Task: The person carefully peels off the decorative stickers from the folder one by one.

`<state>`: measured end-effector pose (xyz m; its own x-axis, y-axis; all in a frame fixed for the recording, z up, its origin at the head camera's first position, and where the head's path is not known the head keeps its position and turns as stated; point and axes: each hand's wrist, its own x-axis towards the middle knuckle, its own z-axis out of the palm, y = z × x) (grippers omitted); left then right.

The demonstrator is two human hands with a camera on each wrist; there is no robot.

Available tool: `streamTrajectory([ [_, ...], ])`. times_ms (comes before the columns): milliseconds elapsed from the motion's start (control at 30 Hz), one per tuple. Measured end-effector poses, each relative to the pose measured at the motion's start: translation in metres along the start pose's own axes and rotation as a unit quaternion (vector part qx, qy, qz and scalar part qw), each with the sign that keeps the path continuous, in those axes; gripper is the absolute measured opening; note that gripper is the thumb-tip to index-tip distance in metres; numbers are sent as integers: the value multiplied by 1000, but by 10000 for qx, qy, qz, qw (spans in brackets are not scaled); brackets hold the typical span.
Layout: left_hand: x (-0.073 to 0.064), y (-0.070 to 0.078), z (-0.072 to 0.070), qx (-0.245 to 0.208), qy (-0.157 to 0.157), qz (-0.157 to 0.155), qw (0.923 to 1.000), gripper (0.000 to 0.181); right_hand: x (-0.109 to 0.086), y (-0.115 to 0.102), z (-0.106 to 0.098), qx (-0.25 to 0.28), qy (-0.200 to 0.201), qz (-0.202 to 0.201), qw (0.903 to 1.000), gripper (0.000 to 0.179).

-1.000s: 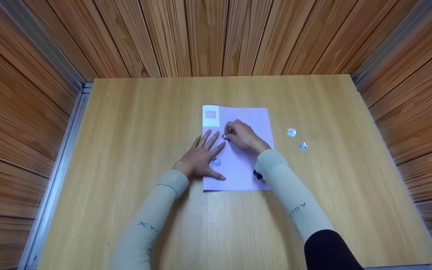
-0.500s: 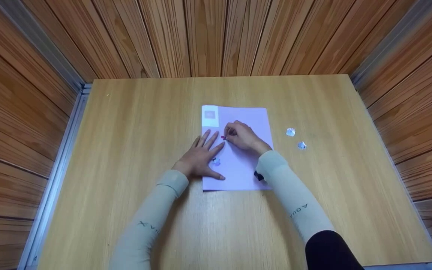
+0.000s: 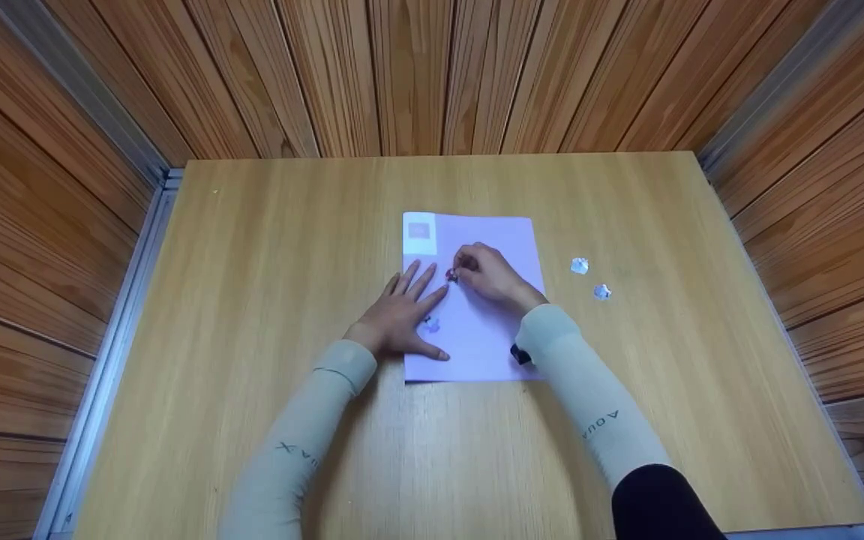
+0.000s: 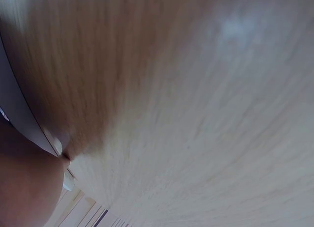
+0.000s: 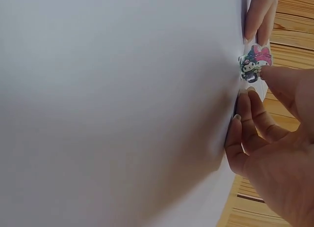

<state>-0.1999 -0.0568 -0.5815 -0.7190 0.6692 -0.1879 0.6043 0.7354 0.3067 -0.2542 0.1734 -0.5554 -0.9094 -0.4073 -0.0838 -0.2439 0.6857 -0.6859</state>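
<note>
A lilac booklet (image 3: 484, 349) lies flat in the middle of the table. My left hand (image 3: 400, 319) rests on its left side with the fingers spread. Between thumb and fingertips, my right hand (image 3: 488, 271) pinches a small sticker (image 5: 255, 64) just beyond the left fingertips. In the right wrist view this sticker shows cartoon characters, one with a pink hood, and it stands tilted close over the cover. A second, pale sticker (image 3: 431, 324) lies on the booklet between my left thumb and index finger. The left wrist view mostly holds bare tabletop and part of the hand.
To the right of the booklet, two shiny sticker pieces (image 3: 580, 265) lie on the wooden table (image 3: 252, 300). A white label (image 3: 419, 234) marks the booklet's upper left corner. Wood-plank walls (image 3: 417, 75) enclose the back and sides.
My right hand has shifted very slightly to the right, and the sticker in it has changed its tilt. My left hand keeps its place on the booklet.
</note>
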Motion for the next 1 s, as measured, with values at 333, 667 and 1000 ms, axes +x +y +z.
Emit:
streamTrajectory([
  [333, 0, 3, 1, -12, -76, -14, 10000, 123, -9, 6, -1, 301, 300, 271, 9987, 10],
  [667, 1, 2, 0, -173, -92, -178, 9996, 125, -15, 2, -7, -8, 161, 437, 9989, 11],
  [1000, -3, 5, -4, -61, -31, -111, 9999, 123, -34, 4, -24, 58, 58, 514, 9986, 12],
])
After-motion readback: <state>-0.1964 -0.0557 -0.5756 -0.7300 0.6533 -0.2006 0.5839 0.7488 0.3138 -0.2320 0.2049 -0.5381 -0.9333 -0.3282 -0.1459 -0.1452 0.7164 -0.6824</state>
